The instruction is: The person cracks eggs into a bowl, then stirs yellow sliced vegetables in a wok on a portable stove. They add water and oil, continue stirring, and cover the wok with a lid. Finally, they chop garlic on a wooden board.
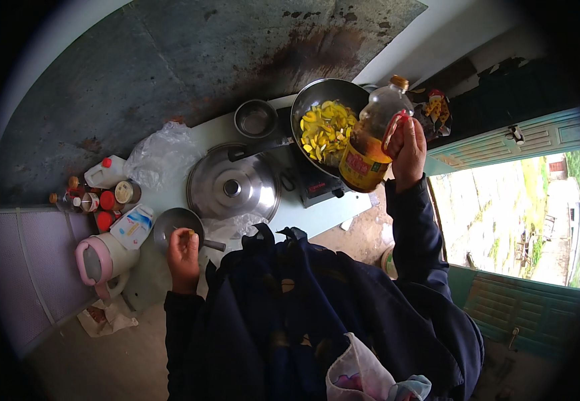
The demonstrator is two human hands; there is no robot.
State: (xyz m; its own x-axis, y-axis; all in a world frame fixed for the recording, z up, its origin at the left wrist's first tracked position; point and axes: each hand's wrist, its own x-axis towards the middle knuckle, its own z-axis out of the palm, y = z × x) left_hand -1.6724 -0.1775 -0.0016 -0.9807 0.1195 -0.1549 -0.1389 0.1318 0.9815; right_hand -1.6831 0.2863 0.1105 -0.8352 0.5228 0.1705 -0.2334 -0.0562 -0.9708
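Observation:
My right hand (409,153) grips the red handle of a large clear plastic bottle (365,165), which has a yellow and red label. The bottle's gold-coloured top (399,82) points away from me. It overlaps the right side of a dark wok (315,90) with a long handle, in which sliced yellow-green vegetable pieces (326,128) lie. Between the fingertips of my left hand (184,260) is a small brownish-yellow thing (191,232), too small to name surely. Behind that hand sits a small dark pan or ladle (169,220).
Left of the stove (315,193) lies a big steel lid (219,200), with a metal bowl (256,118) beyond it. A crumpled plastic bag (157,153), several bottles and jars (109,200), and a pink-and-white kettle (107,260) crowd the counter's left. An open doorway (510,220) is at right.

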